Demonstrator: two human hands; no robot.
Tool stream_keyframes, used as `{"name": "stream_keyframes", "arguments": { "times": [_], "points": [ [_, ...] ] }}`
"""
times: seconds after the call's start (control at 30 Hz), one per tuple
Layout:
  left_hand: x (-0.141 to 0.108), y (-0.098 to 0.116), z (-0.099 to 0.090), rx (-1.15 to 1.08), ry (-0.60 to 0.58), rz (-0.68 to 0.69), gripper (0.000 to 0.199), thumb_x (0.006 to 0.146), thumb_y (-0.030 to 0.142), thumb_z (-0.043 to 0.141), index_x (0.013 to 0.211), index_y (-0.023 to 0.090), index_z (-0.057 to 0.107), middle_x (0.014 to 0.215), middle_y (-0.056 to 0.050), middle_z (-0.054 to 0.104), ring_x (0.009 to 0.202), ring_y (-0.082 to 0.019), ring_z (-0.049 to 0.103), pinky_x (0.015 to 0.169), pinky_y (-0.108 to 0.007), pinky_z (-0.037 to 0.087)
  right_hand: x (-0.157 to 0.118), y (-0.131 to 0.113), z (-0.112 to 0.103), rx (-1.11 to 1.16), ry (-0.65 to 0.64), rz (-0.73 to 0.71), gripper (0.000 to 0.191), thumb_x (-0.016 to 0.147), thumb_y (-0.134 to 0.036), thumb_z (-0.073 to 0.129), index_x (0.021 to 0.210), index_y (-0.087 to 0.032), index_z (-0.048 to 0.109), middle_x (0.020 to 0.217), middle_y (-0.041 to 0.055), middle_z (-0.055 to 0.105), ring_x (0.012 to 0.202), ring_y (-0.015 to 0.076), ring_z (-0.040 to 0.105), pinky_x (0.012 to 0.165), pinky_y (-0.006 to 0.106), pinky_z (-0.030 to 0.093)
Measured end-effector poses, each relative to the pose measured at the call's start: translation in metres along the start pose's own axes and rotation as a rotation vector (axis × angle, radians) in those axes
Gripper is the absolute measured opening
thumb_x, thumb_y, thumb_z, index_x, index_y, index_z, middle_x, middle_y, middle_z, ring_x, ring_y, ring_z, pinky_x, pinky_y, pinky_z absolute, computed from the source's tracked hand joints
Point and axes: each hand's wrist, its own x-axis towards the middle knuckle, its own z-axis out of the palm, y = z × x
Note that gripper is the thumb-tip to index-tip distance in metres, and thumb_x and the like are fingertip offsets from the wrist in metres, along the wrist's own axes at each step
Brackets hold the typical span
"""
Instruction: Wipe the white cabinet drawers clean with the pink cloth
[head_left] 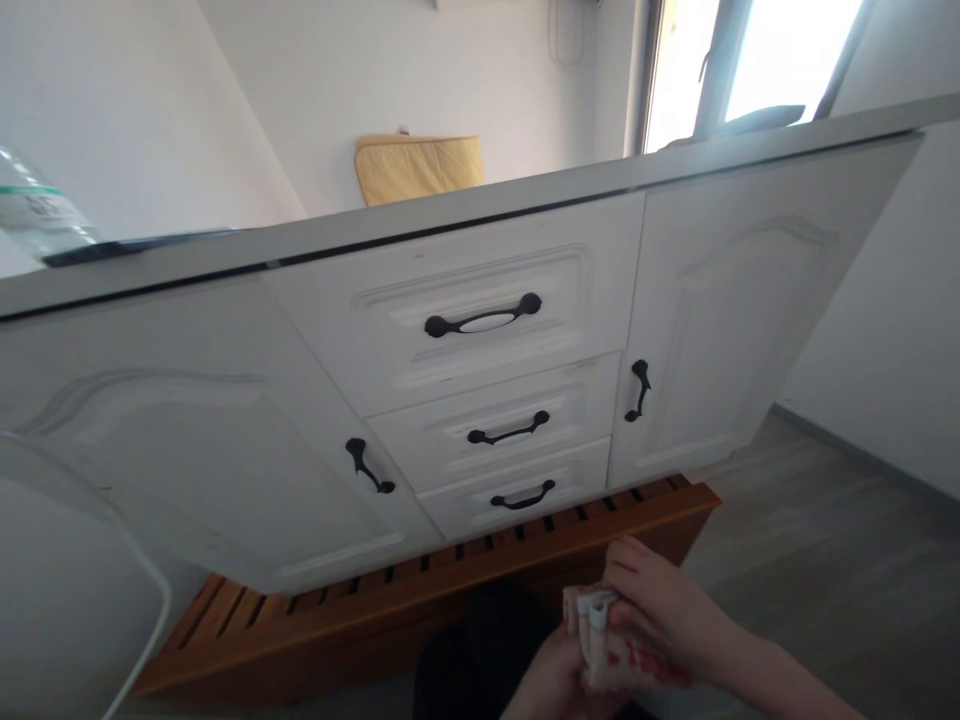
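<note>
Low in the view, my left hand point(553, 668) is closed around the lower left side of a folded white cloth point(600, 640) with red marks; its kind is not clear. My right hand point(656, 598) presses on the cloth's upper right side with bent fingers. Layered folds and a pale edge show between the two hands, while the fingertips are partly hidden. Both hands are in front of a slatted brown wooden bench point(480, 575), above a dark-clothed leg point(480, 650).
A white cabinet point(315, 420) with black-handled drawers point(487, 318) and doors stands behind the bench. On its top are a clear plastic bottle point(41, 215) and a flat dark object point(142, 243). A yellow chair back point(420, 168) rises beyond. A white cable point(154, 610) hangs at left.
</note>
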Motion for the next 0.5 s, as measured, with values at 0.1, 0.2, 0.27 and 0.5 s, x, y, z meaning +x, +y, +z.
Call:
{"name": "stream_keyframes", "arguments": {
  "times": [0.1, 0.2, 0.27, 0.5],
  "points": [
    [-0.006, 0.004, -0.006, -0.07, -0.021, -0.147, 0.042, 0.083, 0.047, 0.073, 0.111, 0.015, 0.072, 0.112, -0.007, 0.075, 0.1, -0.017, 0.068, 0.095, -0.03, 0.047, -0.002, -0.004, -0.006, 0.183, -0.009, 0.063, 0.015, 0.096, -0.034, 0.056, 0.093, -0.02, 0.06, 0.107, 0.007, 0.062, 0.1, 0.0212, 0.06, 0.088, 0.033, 0.046],
    [-0.009, 0.008, -0.008, -0.133, -0.076, -0.248, 0.073, 0.079, 0.073, 0.066, 0.119, 0.013, 0.069, 0.116, -0.009, 0.074, 0.102, -0.018, 0.068, 0.094, -0.03, 0.048, -0.005, -0.005, -0.006, 0.256, -0.125, 0.199, 0.019, 0.1, -0.036, 0.047, 0.093, -0.021, 0.057, 0.096, 0.003, 0.065, 0.084, 0.0174, 0.062, 0.073, 0.028, 0.043],
    [-0.009, 0.007, -0.011, -0.132, -0.065, -0.256, 0.085, 0.071, 0.082, 0.066, 0.119, 0.013, 0.068, 0.115, -0.009, 0.074, 0.102, -0.018, 0.067, 0.091, -0.03, 0.049, -0.005, -0.004, -0.003, 0.201, -0.151, 0.233, 0.019, 0.098, -0.037, 0.051, 0.088, -0.021, 0.056, 0.089, 0.0014, 0.065, 0.079, 0.0177, 0.062, 0.068, 0.028, 0.039],
    [-0.008, 0.004, -0.017, 0.251, 0.149, 0.048, 0.072, 0.069, 0.054, 0.086, 0.127, 0.023, 0.059, 0.122, -0.009, 0.068, 0.103, -0.022, 0.066, 0.085, -0.032, 0.051, 0.0, -0.006, 0.003, 0.131, -0.107, 0.209, 0.014, 0.094, -0.033, 0.056, 0.088, -0.021, 0.057, 0.089, 0.0016, 0.066, 0.078, 0.0175, 0.062, 0.068, 0.028, 0.035]
  ]
}}
